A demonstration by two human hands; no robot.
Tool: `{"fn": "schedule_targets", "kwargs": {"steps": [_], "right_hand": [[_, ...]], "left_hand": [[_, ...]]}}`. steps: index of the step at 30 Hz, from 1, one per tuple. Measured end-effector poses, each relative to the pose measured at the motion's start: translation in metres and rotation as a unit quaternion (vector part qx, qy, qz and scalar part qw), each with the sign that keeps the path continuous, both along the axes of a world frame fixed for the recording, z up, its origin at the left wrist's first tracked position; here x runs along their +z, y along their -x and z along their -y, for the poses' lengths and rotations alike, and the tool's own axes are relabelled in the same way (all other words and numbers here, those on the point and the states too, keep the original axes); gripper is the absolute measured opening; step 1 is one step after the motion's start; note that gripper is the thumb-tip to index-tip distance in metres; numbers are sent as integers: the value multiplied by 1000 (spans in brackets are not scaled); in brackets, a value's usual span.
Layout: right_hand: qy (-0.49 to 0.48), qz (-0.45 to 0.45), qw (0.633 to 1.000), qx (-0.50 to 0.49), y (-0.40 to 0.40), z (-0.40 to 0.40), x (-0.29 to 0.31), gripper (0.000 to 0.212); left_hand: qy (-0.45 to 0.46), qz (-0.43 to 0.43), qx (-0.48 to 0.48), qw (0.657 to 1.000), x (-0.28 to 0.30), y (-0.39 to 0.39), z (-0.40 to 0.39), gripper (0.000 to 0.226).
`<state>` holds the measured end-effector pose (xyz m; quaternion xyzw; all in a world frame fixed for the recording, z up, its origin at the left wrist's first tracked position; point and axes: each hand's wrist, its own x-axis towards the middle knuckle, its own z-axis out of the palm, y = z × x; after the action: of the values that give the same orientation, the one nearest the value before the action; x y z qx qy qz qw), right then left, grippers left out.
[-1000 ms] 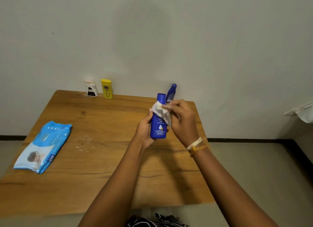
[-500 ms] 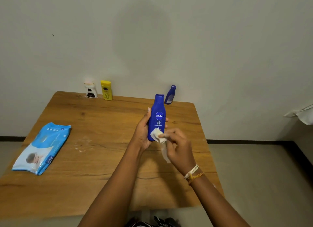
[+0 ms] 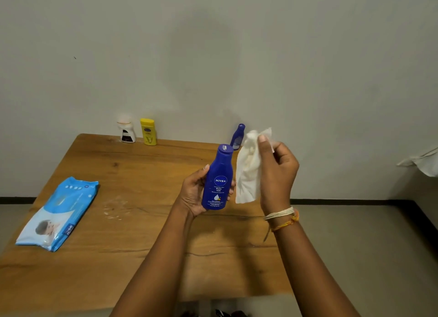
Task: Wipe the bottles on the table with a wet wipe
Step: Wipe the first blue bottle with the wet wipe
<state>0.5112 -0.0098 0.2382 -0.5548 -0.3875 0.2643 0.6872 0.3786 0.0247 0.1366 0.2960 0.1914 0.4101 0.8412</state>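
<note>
My left hand [image 3: 193, 192] grips a dark blue lotion bottle [image 3: 218, 178] upright above the wooden table [image 3: 132, 222], label facing me. My right hand [image 3: 277, 174] holds a crumpled white wet wipe [image 3: 248, 172] just right of the bottle, a small gap between them. The wipe hangs down from my raised thumb and fingers. A smaller blue bottle [image 3: 237, 136] stands at the table's back edge, partly hidden behind the wipe. A yellow bottle [image 3: 148, 131] and a white bottle with a dark label [image 3: 126, 132] stand at the back left.
A light blue pack of wet wipes [image 3: 59, 212] lies near the table's left edge. A faint wet smear [image 3: 113, 207] marks the wood beside it. The wall runs right behind the table. Floor lies to the right, with a pale cloth [image 3: 424, 161] at the far right edge.
My right hand has lifted the wipe from the bottle's lower body up and to the right, off the bottle. My left hand keeps the bottle upright in about the same place.
</note>
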Motion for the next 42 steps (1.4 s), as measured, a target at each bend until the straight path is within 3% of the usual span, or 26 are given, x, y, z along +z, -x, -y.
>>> {"fn": "schedule_targets", "kwargs": {"steps": [3,6,9,11,14,19,20,21,22,23,24,26,29,31,32,37,39,41,42], "right_hand": [[-21,96,994,46,5,3,0,3],[-11,161,981,107,11,5,3,15],[-20,385,906,174,8,4,-4,30],[-33,467,862,196,-1,1,-8,38],[-64,492,844,204,-12,-6,-10,41],[-171,502,840,116,-18,-3,-22,20],[-179,471,858,102,-16,0,-26,18],[-159,387,905,84,-13,1,-27,15],[-108,252,960,57,-8,0,-26,14],[-46,109,993,23,-3,-3,-23,16],[-2,6,1000,-5,-2,-6,-20,16],[33,0,999,-1,-6,-12,-17,16],[41,221,961,158,-7,-11,-11,25],[47,328,928,172,-6,-12,-14,32],[38,333,930,150,-4,-15,-14,29],[-4,222,974,40,11,-22,-19,14],[4,64,998,18,14,-27,-24,12],[25,-136,990,-12,7,-37,-27,14],[36,-168,985,-29,2,-42,-29,16]], "left_hand": [[12,9,-18,1000,-1,-1,-3,61],[1,-5,-22,1000,-3,-5,-2,60],[8,-13,-2,1000,-3,-3,1,55],[9,-18,6,1000,-3,-1,0,56],[11,-27,-5,1000,-4,1,1,61],[30,-45,-3,999,-7,-2,1,66],[29,-48,-6,998,-7,-3,1,67],[26,-46,-13,999,-7,-4,2,67],[26,-43,-20,999,-7,-6,2,66],[30,-39,-21,999,-8,-7,2,64],[37,-38,-20,998,-8,-8,3,63],[35,-36,-22,999,-8,-9,1,65],[30,-45,-8,999,-6,-8,-3,67],[27,-67,3,997,-5,-8,-6,62],[24,-75,5,997,-5,-8,-6,60],[36,-72,16,997,-5,-15,-7,56],[43,-52,6,998,-7,-16,-9,60],[55,-30,-15,998,-7,-17,-12,65],[62,-26,-20,998,-6,-19,-13,65]]}}
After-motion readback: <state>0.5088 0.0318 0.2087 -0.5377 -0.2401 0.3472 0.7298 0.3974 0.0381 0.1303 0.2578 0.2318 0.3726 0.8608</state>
